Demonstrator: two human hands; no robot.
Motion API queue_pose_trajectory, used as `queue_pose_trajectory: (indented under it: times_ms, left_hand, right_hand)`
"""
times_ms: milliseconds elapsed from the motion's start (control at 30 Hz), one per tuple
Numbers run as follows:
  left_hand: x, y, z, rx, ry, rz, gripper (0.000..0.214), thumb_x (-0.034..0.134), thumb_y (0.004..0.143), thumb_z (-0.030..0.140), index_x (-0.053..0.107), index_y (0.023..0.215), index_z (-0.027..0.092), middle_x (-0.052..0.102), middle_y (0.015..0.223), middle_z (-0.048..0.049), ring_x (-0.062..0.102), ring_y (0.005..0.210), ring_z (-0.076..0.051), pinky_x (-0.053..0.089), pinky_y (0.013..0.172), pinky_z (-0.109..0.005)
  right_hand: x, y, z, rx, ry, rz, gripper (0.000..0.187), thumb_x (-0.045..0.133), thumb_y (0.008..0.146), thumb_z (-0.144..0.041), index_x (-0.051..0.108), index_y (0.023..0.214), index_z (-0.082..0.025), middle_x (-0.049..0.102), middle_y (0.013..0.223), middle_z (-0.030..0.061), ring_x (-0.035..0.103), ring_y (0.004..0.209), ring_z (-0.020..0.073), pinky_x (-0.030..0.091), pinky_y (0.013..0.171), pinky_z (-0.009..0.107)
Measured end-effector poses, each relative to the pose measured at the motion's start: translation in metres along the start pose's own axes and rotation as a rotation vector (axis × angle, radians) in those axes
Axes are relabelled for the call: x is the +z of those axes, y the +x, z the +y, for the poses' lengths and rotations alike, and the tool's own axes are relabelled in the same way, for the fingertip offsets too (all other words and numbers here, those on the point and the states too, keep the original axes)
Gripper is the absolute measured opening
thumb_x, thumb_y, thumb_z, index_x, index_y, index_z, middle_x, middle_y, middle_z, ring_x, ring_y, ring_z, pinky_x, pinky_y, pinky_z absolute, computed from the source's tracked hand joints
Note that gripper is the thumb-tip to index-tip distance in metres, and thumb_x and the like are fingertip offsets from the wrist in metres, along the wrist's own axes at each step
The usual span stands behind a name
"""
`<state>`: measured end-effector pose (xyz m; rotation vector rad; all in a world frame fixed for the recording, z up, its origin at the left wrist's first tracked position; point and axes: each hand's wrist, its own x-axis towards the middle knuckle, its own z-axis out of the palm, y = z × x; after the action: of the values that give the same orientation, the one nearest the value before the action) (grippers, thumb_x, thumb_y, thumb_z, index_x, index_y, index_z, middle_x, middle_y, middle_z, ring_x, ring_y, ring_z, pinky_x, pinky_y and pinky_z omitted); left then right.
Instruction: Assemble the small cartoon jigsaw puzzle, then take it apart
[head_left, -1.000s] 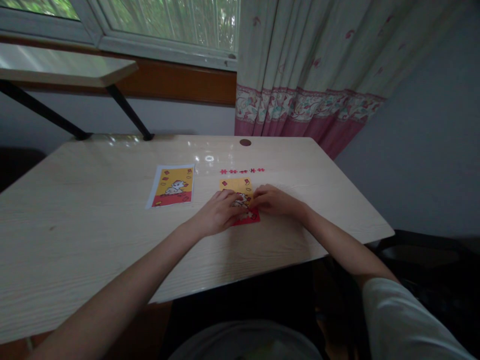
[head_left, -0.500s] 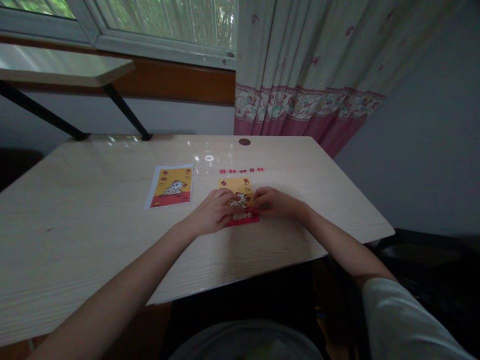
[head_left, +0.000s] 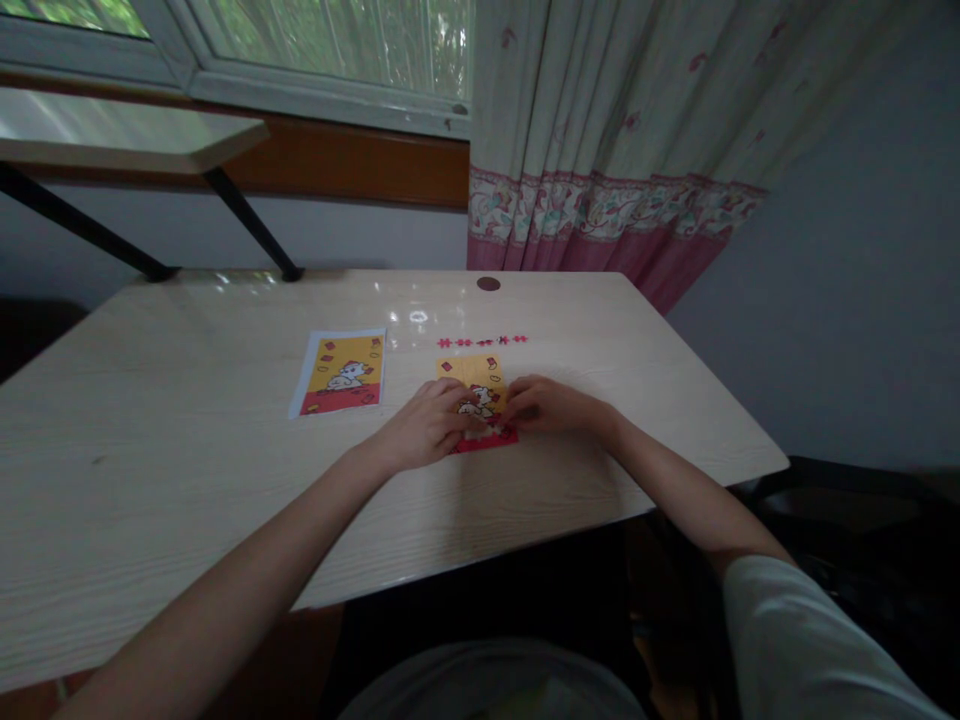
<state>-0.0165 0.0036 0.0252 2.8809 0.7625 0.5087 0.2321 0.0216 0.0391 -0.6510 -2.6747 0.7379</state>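
Note:
A small yellow and red jigsaw puzzle with a white cartoon animal lies on the pale wooden table. My left hand rests on its left and lower part, fingers curled down onto the pieces. My right hand presses on its right edge, fingers bent and close together. Anything pinched between the fingertips is too small to see. A row of loose red puzzle pieces lies just beyond the puzzle. A printed picture of the same design lies to the left.
A round cable hole sits near the table's far edge. A curtain with a pink floral hem hangs behind, beside a window. A raised shelf on black struts stands at the back left.
Both hands have stayed on the puzzle, with only small shifts of the fingers. The view has moved slightly.

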Motion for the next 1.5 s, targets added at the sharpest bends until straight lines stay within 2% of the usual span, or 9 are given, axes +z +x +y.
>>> queue_pose_trajectory:
  times_ms: [167,300,400,567,700,833,967,1233,1500]
  left_hand:
    - [-0.001,0.0,-0.001,-0.012,-0.002,-0.003,0.032,0.049,0.08,0.017,0.07,0.1,0.03,0.056,0.111,-0.0076,0.044,0.106,-0.028,0.039,0.089,-0.045]
    - [-0.004,-0.002,-0.01,-0.084,0.01,0.019,0.036,0.047,0.079,0.015,0.065,0.109,0.026,0.057,0.113,-0.0074,0.046,0.105,-0.026,0.04,0.088,-0.043]
    - [-0.008,-0.006,-0.022,-0.157,0.058,0.054,0.036,0.046,0.081,0.016,0.063,0.112,0.024,0.058,0.112,-0.008,0.048,0.105,-0.025,0.041,0.087,-0.043]
    - [-0.013,-0.011,-0.037,-0.252,0.122,0.117,0.031,0.047,0.083,0.021,0.064,0.108,0.021,0.059,0.108,-0.0097,0.051,0.098,-0.025,0.042,0.084,-0.043]
    - [-0.01,-0.013,-0.04,-0.258,0.143,0.106,0.03,0.046,0.083,0.022,0.065,0.106,0.02,0.059,0.106,-0.0105,0.051,0.097,-0.026,0.043,0.083,-0.044]
    - [-0.007,-0.013,-0.041,-0.259,0.182,0.095,0.029,0.047,0.084,0.023,0.065,0.106,0.022,0.059,0.106,-0.0092,0.051,0.098,-0.026,0.043,0.084,-0.044]
    - [-0.005,-0.013,-0.042,-0.254,0.187,0.087,0.029,0.047,0.084,0.023,0.065,0.106,0.021,0.059,0.107,-0.0095,0.052,0.097,-0.025,0.043,0.084,-0.043]
    - [-0.003,-0.013,-0.043,-0.259,0.179,0.077,0.029,0.046,0.084,0.022,0.065,0.106,0.02,0.06,0.105,-0.0091,0.052,0.097,-0.025,0.044,0.083,-0.043]
    - [-0.006,-0.012,-0.04,-0.289,0.148,0.057,0.03,0.043,0.086,0.025,0.065,0.106,0.019,0.06,0.104,-0.0095,0.052,0.097,-0.025,0.044,0.083,-0.042]
  right_hand:
    - [-0.001,0.0,-0.003,0.009,0.051,-0.002,0.014,0.06,0.08,-0.015,0.071,0.089,-0.018,0.062,0.09,0.0046,0.058,0.078,0.0106,0.047,0.074,0.024]
    - [-0.001,-0.002,0.003,0.077,0.11,0.034,0.013,0.06,0.081,-0.022,0.069,0.09,-0.017,0.063,0.084,0.0032,0.055,0.069,0.0087,0.044,0.065,0.021]
    - [-0.001,-0.004,0.015,0.147,0.03,0.148,0.015,0.059,0.082,-0.025,0.068,0.088,-0.015,0.062,0.073,0.0013,0.05,0.061,0.0082,0.04,0.059,0.02]
    - [-0.009,-0.008,0.041,0.272,-0.06,0.327,0.017,0.056,0.081,-0.026,0.068,0.086,-0.016,0.06,0.069,0.0006,0.047,0.059,0.0086,0.037,0.057,0.02]
    - [-0.02,-0.011,0.061,0.359,-0.189,0.447,0.028,0.053,0.082,-0.024,0.064,0.107,-0.016,0.061,0.079,0.0036,0.049,0.067,0.012,0.04,0.067,0.024]
    - [-0.022,-0.009,0.078,0.43,-0.375,0.37,0.04,0.048,0.086,-0.025,0.054,0.125,-0.017,0.059,0.1,0.0102,0.051,0.092,0.0203,0.039,0.085,0.034]
    - [-0.017,-0.002,0.086,0.526,-0.456,0.288,0.045,0.045,0.089,-0.03,0.046,0.133,-0.02,0.055,0.107,0.0125,0.049,0.098,0.0232,0.038,0.087,0.035]
    - [-0.013,0.012,0.075,0.585,-0.497,0.317,0.043,0.042,0.091,-0.039,0.048,0.131,-0.025,0.053,0.111,0.0104,0.046,0.1,0.0239,0.036,0.087,0.035]
    - [-0.012,0.033,0.068,0.601,-0.52,0.311,0.038,0.04,0.091,-0.043,0.058,0.12,-0.026,0.053,0.114,0.0087,0.042,0.101,0.026,0.034,0.087,0.037]
